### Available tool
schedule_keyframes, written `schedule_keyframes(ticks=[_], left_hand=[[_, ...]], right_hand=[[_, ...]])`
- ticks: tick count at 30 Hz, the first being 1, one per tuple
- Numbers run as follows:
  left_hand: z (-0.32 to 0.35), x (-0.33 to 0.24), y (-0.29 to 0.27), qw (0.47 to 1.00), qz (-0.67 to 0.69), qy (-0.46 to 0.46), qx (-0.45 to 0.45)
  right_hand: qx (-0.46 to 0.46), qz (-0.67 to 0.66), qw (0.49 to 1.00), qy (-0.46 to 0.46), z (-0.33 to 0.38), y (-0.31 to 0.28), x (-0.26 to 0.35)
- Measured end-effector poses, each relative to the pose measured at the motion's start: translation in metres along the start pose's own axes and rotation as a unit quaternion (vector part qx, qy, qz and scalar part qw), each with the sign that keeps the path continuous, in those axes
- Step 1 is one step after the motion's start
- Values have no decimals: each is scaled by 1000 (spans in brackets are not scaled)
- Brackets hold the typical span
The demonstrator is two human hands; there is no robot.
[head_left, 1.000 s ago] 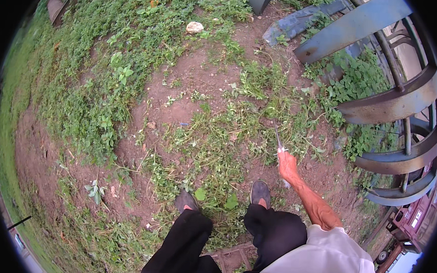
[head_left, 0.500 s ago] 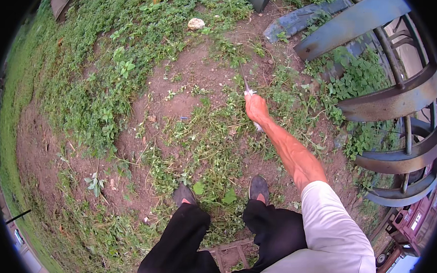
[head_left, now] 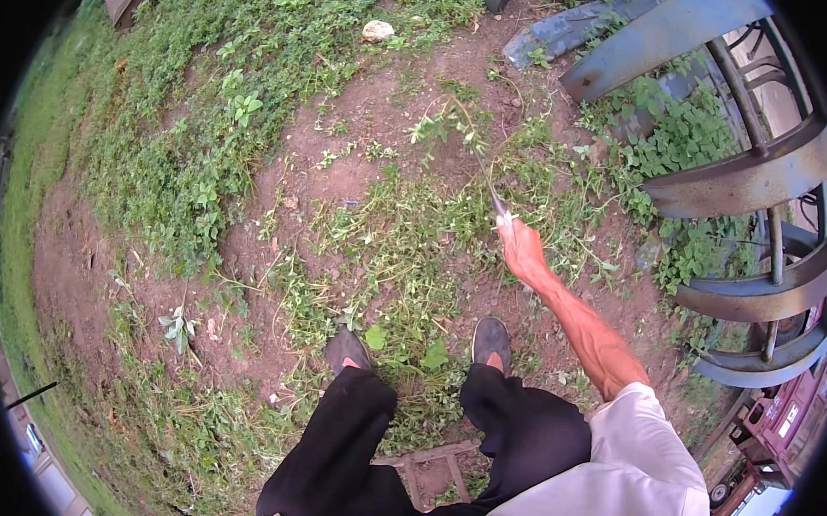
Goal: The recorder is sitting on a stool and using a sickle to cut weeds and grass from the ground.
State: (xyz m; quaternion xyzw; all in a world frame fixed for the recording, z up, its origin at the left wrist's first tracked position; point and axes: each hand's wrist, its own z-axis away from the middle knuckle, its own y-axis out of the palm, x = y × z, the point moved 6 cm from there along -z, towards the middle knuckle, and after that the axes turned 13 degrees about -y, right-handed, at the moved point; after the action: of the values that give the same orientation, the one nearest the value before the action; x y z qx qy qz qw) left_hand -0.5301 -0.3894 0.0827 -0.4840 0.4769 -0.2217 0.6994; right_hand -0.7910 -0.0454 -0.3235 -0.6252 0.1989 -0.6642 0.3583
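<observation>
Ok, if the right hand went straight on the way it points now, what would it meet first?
Likely the leafy sprig near the tip of the thin tool in the right hand; whether the sprig touches the tool or soil is unclear.

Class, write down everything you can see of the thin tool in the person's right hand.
The thin tool looks like grey metal, broader near the right hand and narrowing away from it. That hand's grip hides its near end. It slants up and leftward in the picture. Its far end overlaps a leafy sprig in view; whether they touch, and the tip's exact shape, cannot be told.
</observation>
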Motion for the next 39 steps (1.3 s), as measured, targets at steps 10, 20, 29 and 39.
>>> schedule_keyframes(ticks=[10,20,29,39], left_hand=[[0,-3,-1,1000,-2,3,-5],[5,17,-2,999,38,3,-15],[13,19,-4,1000,4,-15,5],[17,7,0,999,-21,-2,32]], right_hand=[[-37,73,996,27,-111,26,-30],[83,117,979,142,223,-4,-56],[80,87,976,180,311,-15,-54],[-72,-91,991,73,-93,12,-26]])
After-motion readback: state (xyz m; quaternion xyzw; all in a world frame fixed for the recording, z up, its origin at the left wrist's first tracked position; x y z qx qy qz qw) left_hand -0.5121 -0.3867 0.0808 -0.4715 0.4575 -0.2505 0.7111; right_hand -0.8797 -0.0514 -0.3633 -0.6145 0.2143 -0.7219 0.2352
